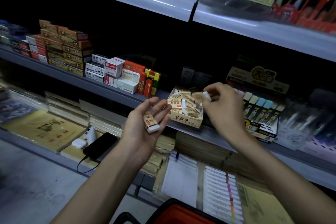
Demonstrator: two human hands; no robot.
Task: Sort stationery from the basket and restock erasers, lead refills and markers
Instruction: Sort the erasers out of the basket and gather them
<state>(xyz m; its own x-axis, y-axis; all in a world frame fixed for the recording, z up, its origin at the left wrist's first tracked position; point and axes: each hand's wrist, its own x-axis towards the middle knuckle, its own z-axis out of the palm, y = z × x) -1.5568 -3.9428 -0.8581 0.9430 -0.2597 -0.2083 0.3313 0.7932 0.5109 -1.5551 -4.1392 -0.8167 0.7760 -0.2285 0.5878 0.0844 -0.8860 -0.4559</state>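
Observation:
An open cardboard eraser box (185,121) sits on the middle shelf, filled with several tan-sleeved white erasers. My right hand (222,107) pinches one such eraser (202,95) just above the box's right side. My left hand (145,121) is palm up, left of the box, with a tan-sleeved eraser (151,123) lying across its relaxed fingers. A display of lead refill tubes (261,114) stands to the right of the eraser box. The red basket (181,212) with a black rim shows at the bottom edge.
Stacked small boxes (112,71) and lighters (148,85) fill the shelf left of the eraser box. The lower shelf holds paper pads, a black phone (100,143) on a cable, a white earbud case (79,143) and marker sets (221,194). An upper shelf edge (254,29) overhangs.

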